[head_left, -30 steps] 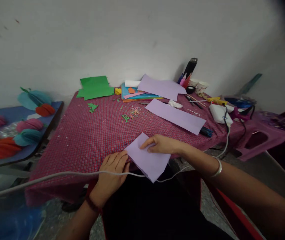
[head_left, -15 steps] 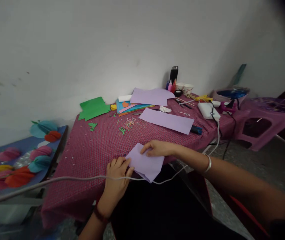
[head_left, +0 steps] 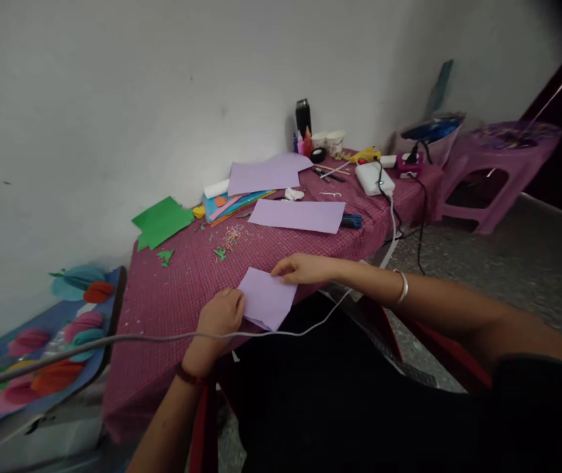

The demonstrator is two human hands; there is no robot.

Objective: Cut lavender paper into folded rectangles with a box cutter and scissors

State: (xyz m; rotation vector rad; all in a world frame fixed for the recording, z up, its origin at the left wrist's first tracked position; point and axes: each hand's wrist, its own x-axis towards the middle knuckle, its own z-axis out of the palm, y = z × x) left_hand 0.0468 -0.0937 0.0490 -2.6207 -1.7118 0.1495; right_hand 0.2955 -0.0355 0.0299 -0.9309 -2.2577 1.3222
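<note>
A folded sheet of light purple paper [head_left: 267,299] lies at the table's front edge, its lower edge showing separate layers. My left hand [head_left: 220,314] is closed at the paper's left edge, fingers curled, the thumb side against it. At the upper right edge, my right hand [head_left: 303,269] pinches the same sheet with bent fingers. Beyond my hands lies a long purple paper strip [head_left: 298,215], and behind it larger purple sheets [head_left: 265,176].
A white cable [head_left: 162,337] runs across in front of my hands. Green paper [head_left: 162,222] and paper scraps [head_left: 231,238] lie to the left. A white power bank [head_left: 374,179], paper cups [head_left: 334,142] and a black bottle [head_left: 303,118] stand at the back right. Paper pumpkin shapes [head_left: 56,376] sit at far left.
The view has turned toward the right. My left hand's fingers have drawn in from spread to curled at the paper's edge, and my right hand has slid to its upper right edge.
</note>
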